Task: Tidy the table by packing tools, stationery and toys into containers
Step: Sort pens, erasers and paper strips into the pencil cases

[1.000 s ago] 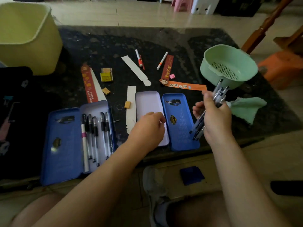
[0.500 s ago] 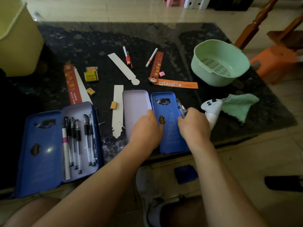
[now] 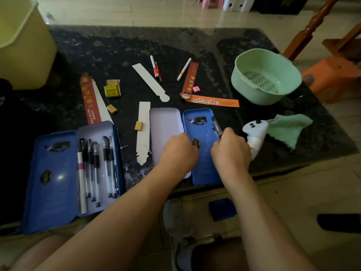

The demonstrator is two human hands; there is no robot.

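Observation:
Two blue pencil tins lie open on the dark table. The left tin [image 3: 52, 178] holds several pens [image 3: 95, 169] in its pale tray. The right tin [image 3: 203, 133] sits in front of me, pale tray on the left, blue lid on the right. My right hand [image 3: 230, 151] grips a bundle of pens [image 3: 215, 127] low over the blue lid, tips pointing away. My left hand [image 3: 177, 151] rests with curled fingers on the pale tray's right edge; I cannot see whether it holds anything.
Loose bookmarks [image 3: 213, 101], two markers [image 3: 154, 66], erasers [image 3: 138, 126] and a yellow box [image 3: 112, 90] lie scattered mid-table. A green strainer basket [image 3: 293, 83] stands at right, a white toy [image 3: 254, 132] and green cloth [image 3: 289, 130] beside it. A yellow bin [image 3: 23, 42] stands far left.
My right hand came down from near the green basket with the pen bundle to the blue lid of the right tin. The left hand stayed on the tray.

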